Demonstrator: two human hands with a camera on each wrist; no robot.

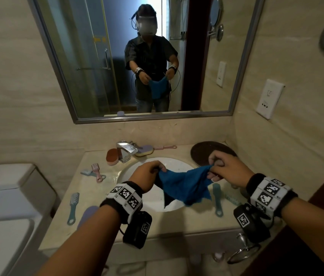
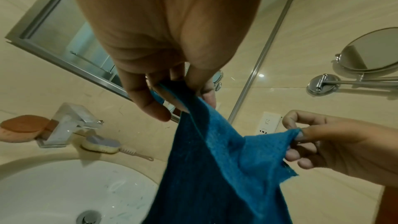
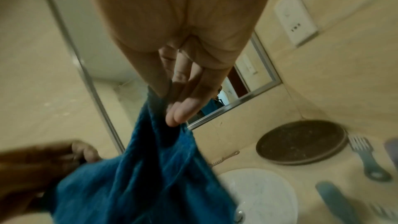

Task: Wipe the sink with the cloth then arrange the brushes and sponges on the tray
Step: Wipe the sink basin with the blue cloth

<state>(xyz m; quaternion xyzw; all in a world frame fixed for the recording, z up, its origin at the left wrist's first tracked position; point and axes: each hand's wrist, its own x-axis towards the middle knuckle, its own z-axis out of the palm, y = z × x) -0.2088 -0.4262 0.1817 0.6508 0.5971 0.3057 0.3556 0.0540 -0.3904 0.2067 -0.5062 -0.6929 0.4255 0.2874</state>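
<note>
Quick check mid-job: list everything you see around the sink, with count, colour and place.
cloth: 1, blue, held over the sink
sink: 1, white, set in the beige counter
tray: 1, dark brown, round, back right of the counter
tap: 1, chrome, behind the sink
sponges: brown left of the tap; purple-and-yellow right of it
brushes: pink at the back; pink and teal left of the sink; teal front left; teal right of the sink
mirror: 1, on the wall
left hand: grips the cloth
right hand: pinches the cloth
</note>
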